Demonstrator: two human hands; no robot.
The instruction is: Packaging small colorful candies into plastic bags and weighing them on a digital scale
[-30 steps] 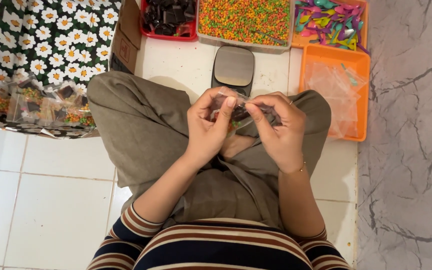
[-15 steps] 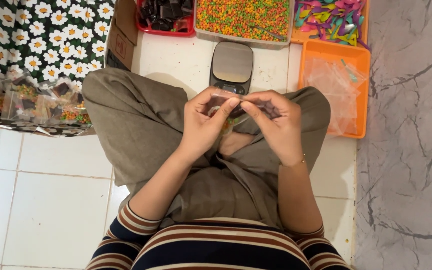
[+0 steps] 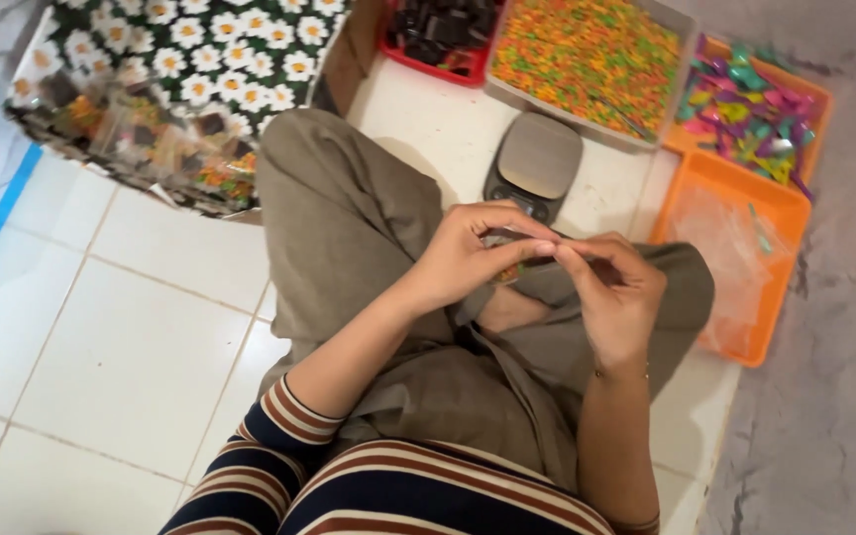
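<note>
Since the earlier frames the view has swung and tilted, so the seated person's lap now sits lower and to the right, while both hands have stayed together over the crossed legs, working the same small packet. The left arm comes up from a striped sleeve [image 3: 289, 421], forearm bare, wrist bent so the left hand [image 3: 468, 253] curls inward with its fingers [image 3: 522, 246] folded and pinching the top edge of a small clear packet [image 3: 509, 269] of orange and green sweets. The right forearm rises from the lower right, and the right hand [image 3: 616, 292] meets the left, thumb and forefinger closed in a pinch on the same packet's edge, the other fingers loosely bent. The packet is held between the two hands just above the olive-brown trousers [image 3: 349, 228], mostly hidden by the fingers. Just beyond the hands a small grey kitchen scale [image 3: 537, 159] stands on the white tiled floor [image 3: 121, 347]. Behind it lies a grey tray of orange and green sweets [image 3: 587, 54], with a red tray of dark pieces [image 3: 438, 35] to its left and an orange tray of bright wrapped items [image 3: 745, 99] to its right. Nearer, an orange tray of clear bags [image 3: 735, 248] lies beside the right knee. At the left, filled packets [image 3: 141, 134] rest on a daisy-patterned box [image 3: 230, 50].
</note>
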